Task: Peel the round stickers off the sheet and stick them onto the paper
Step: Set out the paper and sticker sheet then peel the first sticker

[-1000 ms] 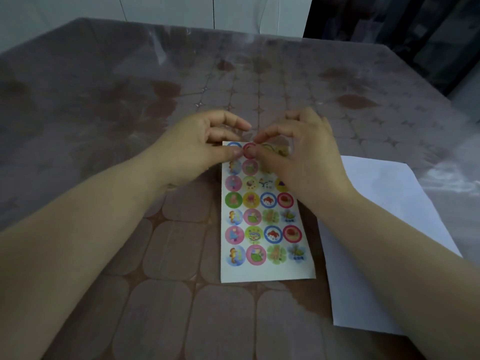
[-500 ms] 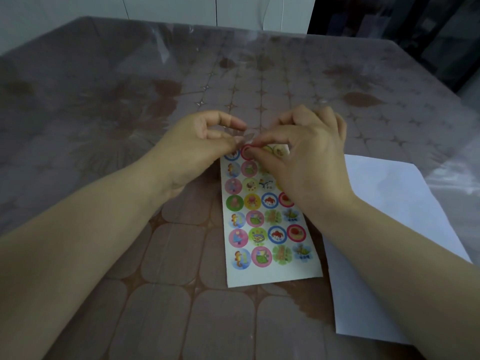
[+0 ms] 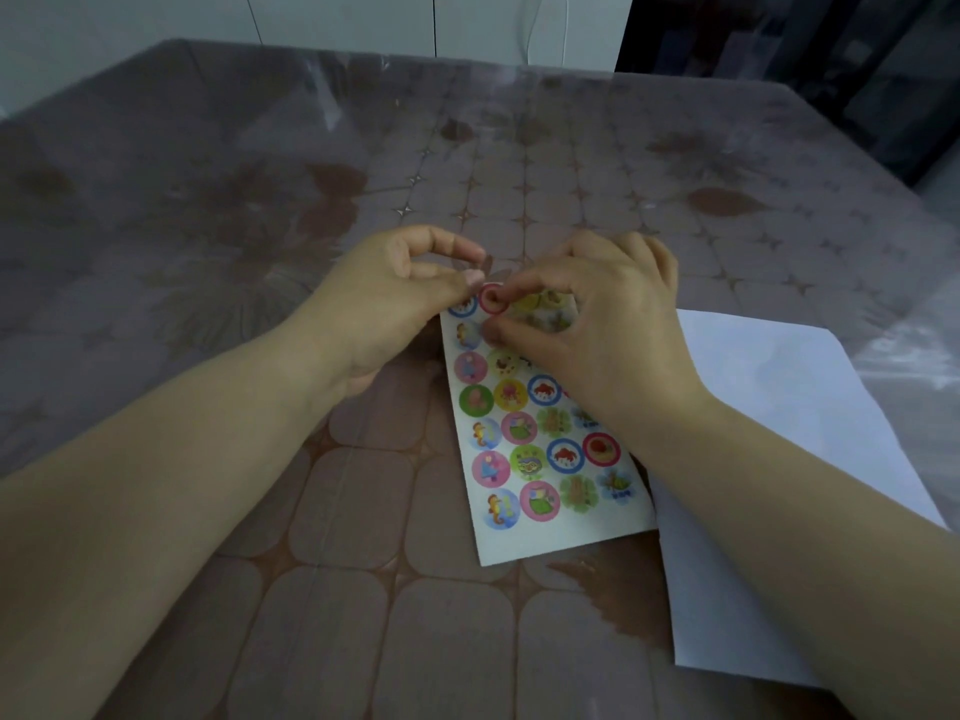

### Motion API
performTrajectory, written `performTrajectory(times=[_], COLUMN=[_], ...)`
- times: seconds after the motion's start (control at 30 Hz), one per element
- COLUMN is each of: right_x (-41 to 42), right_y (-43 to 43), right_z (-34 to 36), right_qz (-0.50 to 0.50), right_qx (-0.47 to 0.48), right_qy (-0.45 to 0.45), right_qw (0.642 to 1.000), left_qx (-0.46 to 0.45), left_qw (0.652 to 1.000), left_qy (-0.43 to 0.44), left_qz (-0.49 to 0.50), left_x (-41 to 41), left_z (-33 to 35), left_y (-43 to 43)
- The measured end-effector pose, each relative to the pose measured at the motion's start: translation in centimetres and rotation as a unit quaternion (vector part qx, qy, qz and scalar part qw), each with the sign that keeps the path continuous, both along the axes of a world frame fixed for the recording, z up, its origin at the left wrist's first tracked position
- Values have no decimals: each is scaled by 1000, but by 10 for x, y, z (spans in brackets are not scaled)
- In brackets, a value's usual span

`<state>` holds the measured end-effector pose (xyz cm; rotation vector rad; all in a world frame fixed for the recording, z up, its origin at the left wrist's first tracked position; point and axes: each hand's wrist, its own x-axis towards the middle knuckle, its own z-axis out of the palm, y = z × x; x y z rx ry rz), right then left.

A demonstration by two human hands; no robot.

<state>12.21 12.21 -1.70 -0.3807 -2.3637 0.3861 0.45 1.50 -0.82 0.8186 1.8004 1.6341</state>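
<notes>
A white sticker sheet [image 3: 558, 532] with rows of colourful round stickers lies on the table in front of me. Both hands meet at its far end. My left hand [image 3: 384, 298] pinches the sheet's top left corner between thumb and fingertips. My right hand [image 3: 602, 330] has its forefinger and thumb curled onto a red-ringed round sticker [image 3: 491, 298] in the top row, and it covers the sheet's upper right part. A blank white paper [image 3: 810, 433] lies to the right, partly under the sheet and my right forearm.
The table [image 3: 260, 200] is covered with a brown patterned cloth under a clear plastic film. White cabinet fronts [image 3: 337, 18] stand behind its far edge, and dark furniture [image 3: 805, 54] stands at the back right.
The sheet's near end has swung slightly right and its top edge has lifted a little. My right forefinger and thumb have curled tighter onto the red-ringed sticker.
</notes>
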Motion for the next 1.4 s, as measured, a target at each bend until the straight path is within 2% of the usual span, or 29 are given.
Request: performTrajectory(times=[0.2, 0.33, 0.63, 0.87, 1.03, 1.2, 1.4], right_x=[-1, -1, -2, -2, -3, -4, -5], right_y=[0, 0, -2, -1, -4, -5, -6], right_z=[-2, -2, 0, -1, -1, -1, -2], right_qz=[-5, 0, -6, -4, -7, -2, -2], right_qx=[-1, -19, -28, -1, 10, 10, 48], right_qy=[8, 7, 11, 10, -10, -37, -16], right_qw=[1000, 1000, 1000, 1000, 1000, 999, 999], left_qx=[-2, -13, -43, -5, -7, -9, -19], left_qw=[991, 984, 983, 993, 995, 994, 989], left_qy=[-66, -38, 87, 23, 59, 66, 106], left_qz=[-115, -173, -157, -118, -76, -89, -98], left_x=[-1, -3, 2, -1, -2, 2, 4], left_z=[0, -1, 1, 1, 4, 7, 11], left_y=[-2, -5, -4, -2, -4, -6, -7])
